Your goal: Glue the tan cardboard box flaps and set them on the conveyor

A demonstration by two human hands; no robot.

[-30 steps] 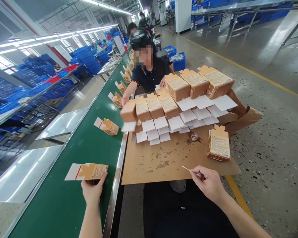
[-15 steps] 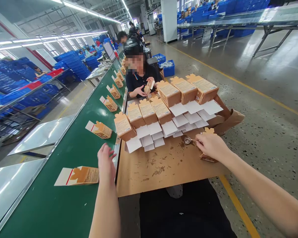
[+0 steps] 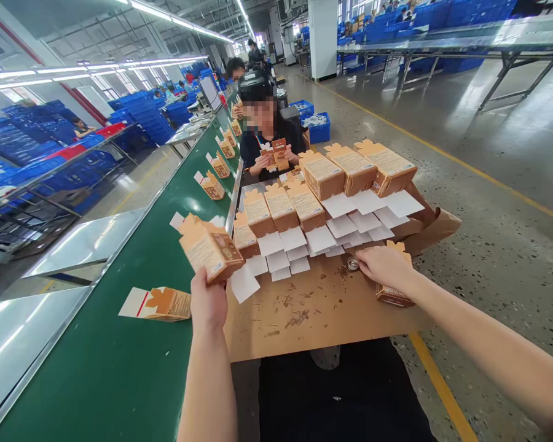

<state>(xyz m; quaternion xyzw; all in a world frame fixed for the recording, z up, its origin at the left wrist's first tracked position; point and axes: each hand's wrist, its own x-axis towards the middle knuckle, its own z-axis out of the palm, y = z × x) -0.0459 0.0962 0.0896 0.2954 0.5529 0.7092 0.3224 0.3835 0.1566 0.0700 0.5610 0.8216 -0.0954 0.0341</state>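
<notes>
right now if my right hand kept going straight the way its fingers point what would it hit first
Probably the small glass dish right by the fingertips of your right hand, on the brown cardboard sheet. Depth is hard to judge, so the fingers may be just above it.

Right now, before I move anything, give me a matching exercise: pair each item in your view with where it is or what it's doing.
Items
1. Left hand
2. Right hand
3. Small glass dish
4. Carton with white flap

Places or states
A. Sitting on the brown cardboard sheet, at the right hand's fingertips
B. Lying on the green conveyor belt
C. Over a second carton on the sheet
D. Holding a kraft carton up in the air

Pairs: 1-D, 2-C, 3-A, 4-B
</notes>
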